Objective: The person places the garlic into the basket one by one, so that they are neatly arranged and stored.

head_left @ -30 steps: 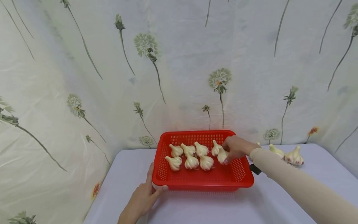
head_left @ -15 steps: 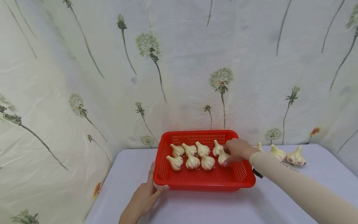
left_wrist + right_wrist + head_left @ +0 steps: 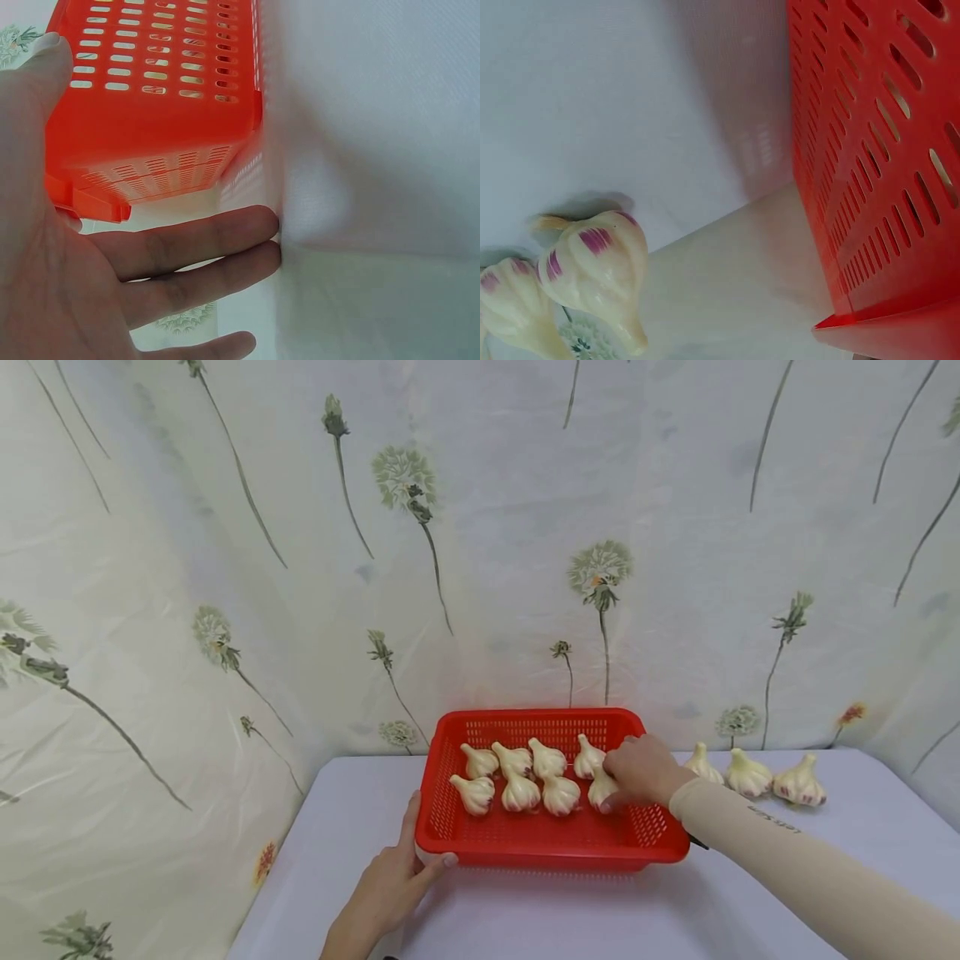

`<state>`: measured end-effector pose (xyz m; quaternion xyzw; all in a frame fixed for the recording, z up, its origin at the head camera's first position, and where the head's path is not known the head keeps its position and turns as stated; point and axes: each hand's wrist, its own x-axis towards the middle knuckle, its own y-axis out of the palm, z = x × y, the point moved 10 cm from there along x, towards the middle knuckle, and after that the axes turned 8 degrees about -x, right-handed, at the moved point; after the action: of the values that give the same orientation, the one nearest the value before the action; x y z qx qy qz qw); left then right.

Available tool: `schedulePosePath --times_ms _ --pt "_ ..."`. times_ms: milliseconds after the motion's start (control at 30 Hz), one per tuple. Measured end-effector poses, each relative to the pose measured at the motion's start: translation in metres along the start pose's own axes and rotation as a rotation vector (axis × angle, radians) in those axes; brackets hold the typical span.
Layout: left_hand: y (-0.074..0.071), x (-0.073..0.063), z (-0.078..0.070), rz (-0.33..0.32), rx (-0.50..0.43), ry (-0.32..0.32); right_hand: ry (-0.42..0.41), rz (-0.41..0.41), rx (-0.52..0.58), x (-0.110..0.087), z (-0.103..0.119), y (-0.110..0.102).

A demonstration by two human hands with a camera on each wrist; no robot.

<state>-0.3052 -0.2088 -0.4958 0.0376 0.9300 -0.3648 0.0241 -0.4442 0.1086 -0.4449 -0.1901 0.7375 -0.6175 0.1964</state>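
So the right hand (image 3: 637, 768) is sitting in the red basket (image 3: 551, 847) near the bench's (image 3: 525, 918) back edge, fingers curled round a garlic bulb (image 3: 600, 789) at the right end of the front row. Left hand (image 3: 393, 881) is lying flat with its thumb pressing the basket's front-left corner. Looks like the placing step; next it'll need letting go, then reaching for the three bulbs (image 3: 748, 772) by the back-right corner.

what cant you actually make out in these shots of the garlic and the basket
- Right hand: its grip on the garlic bulb is covered by the hand itself in the head view; the right wrist view misses it.
- Left hand: fingers under the red basket rim are hidden in the head view.
- Basket contents: out of frame in both wrist views.
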Motion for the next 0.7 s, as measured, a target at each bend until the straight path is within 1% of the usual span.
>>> schedulePosePath --times_ms 267,467,567,700 --pt "-0.0001 0.0017 -0.0001 -0.01 0.012 0.005 0.018 0.0 0.032 -0.0027 -0.0012 -0.0019" --pt "0.0005 0.0021 -0.0001 -0.007 0.004 0.006 0.028 0.025 0.062 -0.0027 -0.0017 0.0012" --pt "0.0007 0.0019 0.0002 -0.006 0.001 0.004 0.038 0.044 0.107 -0.0034 -0.0035 0.0021" --pt "0.0009 0.0009 0.0004 -0.001 0.0 0.004 0.054 0.07 0.208 -0.0064 -0.0067 0.0002"
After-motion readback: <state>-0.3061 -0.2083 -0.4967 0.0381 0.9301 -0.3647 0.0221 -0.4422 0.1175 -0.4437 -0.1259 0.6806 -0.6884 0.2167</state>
